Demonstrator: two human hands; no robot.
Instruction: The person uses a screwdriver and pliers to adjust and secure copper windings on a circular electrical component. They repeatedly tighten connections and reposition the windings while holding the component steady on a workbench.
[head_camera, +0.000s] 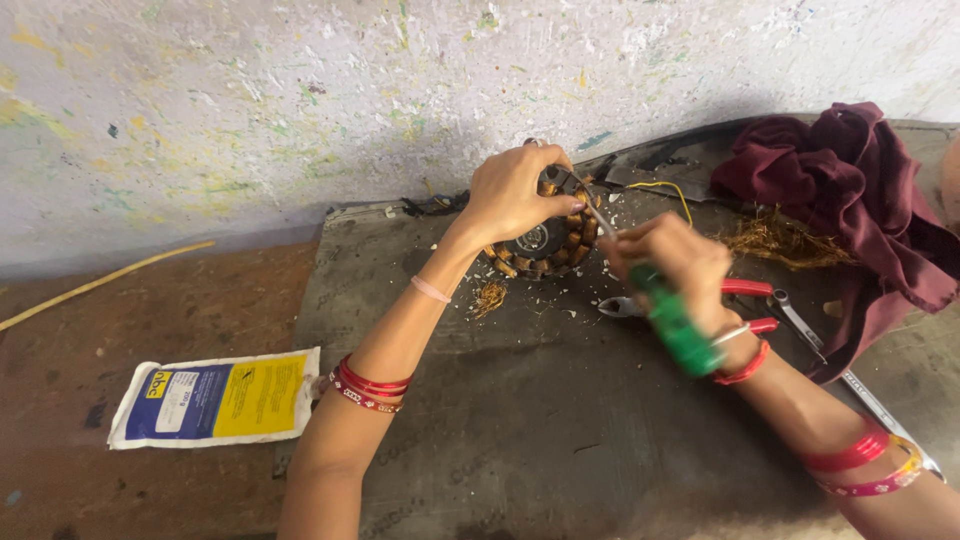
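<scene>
My left hand (515, 192) clasps the top of a round motor stator (548, 248) with copper windings, holding it tilted on a dark grey mat (520, 420). My right hand (672, 262) grips a screwdriver with a green handle (672, 325); its metal shaft (598, 214) points up and left into the stator's rim near my left fingers. Loose copper wire bits (489, 296) lie just below the stator.
Red-handled pliers (745, 292) and a metal wrench (800, 322) lie right of my right hand. A maroon cloth (850, 180) and a tangle of copper wire (775, 242) sit at the right. A white, blue and yellow packet (215, 396) lies on the floor at the left. A paint-flecked wall (300, 100) stands behind.
</scene>
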